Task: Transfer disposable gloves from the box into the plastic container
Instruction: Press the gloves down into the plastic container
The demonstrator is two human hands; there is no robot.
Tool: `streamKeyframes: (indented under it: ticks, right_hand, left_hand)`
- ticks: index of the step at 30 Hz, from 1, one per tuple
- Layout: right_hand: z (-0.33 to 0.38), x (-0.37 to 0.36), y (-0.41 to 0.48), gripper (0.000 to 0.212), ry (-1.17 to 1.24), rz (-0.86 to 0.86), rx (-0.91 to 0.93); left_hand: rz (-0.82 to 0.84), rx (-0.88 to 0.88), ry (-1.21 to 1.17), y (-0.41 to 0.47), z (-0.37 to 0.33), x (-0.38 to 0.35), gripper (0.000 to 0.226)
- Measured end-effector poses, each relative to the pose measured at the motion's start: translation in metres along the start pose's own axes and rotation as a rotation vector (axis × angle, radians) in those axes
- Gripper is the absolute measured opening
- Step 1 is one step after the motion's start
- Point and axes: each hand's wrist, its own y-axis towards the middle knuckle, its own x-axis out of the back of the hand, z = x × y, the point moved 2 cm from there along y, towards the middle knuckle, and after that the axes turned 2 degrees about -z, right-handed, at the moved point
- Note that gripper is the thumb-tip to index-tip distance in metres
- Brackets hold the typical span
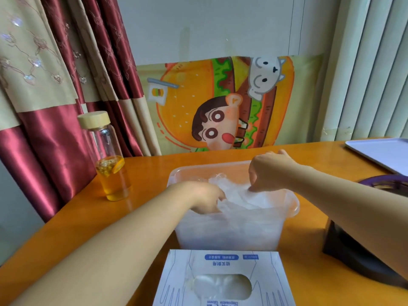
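Gloves [238, 199]: clear heap inside plastic container [291, 203], behind box [223, 281]. Left hand [202, 198] and right hand [268, 171] pinch the film. Advice: press flat, release low, avoid spring-back.

Box [220, 265] cut by bottom edge (tray [384, 153] by right).

Clear gloves [242, 203] in translucent container [190, 169], behind white, perhaps part-full box [176, 280].
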Motion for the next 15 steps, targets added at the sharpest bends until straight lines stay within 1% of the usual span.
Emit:
streamKeyframes:
  ticks: [1, 2, 4, 5, 6, 7, 9, 10, 11, 12, 15]
  right_hand:
    - [0.002, 0.001, -0.002, 0.037, -0.159, -0.046, 0.035]
    - [0.003, 0.004, -0.004, 0.037, -0.267, -0.098, 0.069]
    - [0.008, 0.009, -0.007, 0.036, -0.36, -0.195, 0.134]
    - [0.012, 0.009, -0.008, 0.034, -0.378, -0.2, 0.171]
    - [0.016, 0.006, -0.007, 0.031, -0.393, -0.156, 0.205]
    - [0.021, 0.0, -0.005, 0.029, -0.412, -0.062, 0.225]
    - [0.028, -0.016, 0.001, 0.029, -0.447, 0.192, 0.201]
    - [0.03, -0.023, 0.003, 0.028, -0.46, 0.283, 0.178]
    - [0.03, -0.026, 0.003, 0.027, -0.463, 0.313, 0.172]
    - [0.028, -0.026, 0.003, 0.028, -0.451, 0.277, 0.177]
    - [0.019, -0.006, -0.008, 0.031, -0.411, 0.003, 0.232]
  left_hand:
    - [0.03, 0.023, 0.007, 0.003, 0.0, -0.003, 0.051]
    - [0.064, 0.05, 0.019, 0.006, 0.001, -0.005, 0.052]
    - [0.124, 0.111, 0.066, 0.011, 0.004, -0.01, 0.048]
    - [0.134, 0.142, 0.098, 0.014, 0.007, -0.012, 0.046]
    - [0.136, 0.168, 0.119, 0.017, 0.01, -0.015, 0.046]
    - [0.135, 0.18, 0.136, 0.019, 0.012, -0.017, 0.044]
    - [0.148, 0.168, 0.171, 0.02, 0.011, -0.019, 0.04]
    - [0.161, 0.154, 0.171, 0.018, 0.009, -0.017, 0.04]
    - [0.167, 0.153, 0.157, 0.014, 0.006, -0.014, 0.04]
    - [0.161, 0.146, 0.16, 0.009, 0.004, -0.01, 0.041]
    - [0.067, 0.115, 0.06, -0.009, 0.009, 0.004, 0.053]
